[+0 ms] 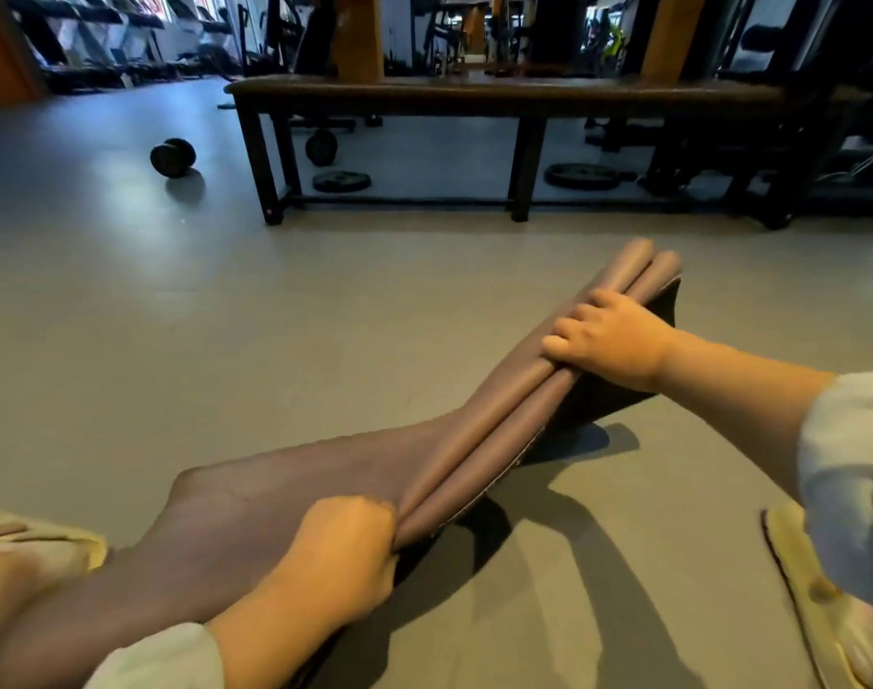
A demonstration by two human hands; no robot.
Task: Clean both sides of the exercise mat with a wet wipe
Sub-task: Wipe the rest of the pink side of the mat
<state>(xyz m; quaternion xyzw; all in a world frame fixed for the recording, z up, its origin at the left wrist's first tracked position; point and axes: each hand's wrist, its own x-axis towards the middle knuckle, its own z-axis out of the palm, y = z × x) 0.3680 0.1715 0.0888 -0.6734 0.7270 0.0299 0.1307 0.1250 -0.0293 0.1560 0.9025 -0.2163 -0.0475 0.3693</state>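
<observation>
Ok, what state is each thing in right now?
Mat: bunched into two folds, partly lifted off the floor, dark underside showing.
Left hand: gripping the near end of the folds.
Right hand: gripping the far end.
Dumbbell: lying on the floor.

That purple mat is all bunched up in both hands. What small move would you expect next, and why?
Probably spreading it flat. The left hand grips the near end of the folds and the right hand grips the far end, so the exercise mat is bunched into ridges above the floor. No wipe is in view, and ridges cannot be wiped evenly.
</observation>
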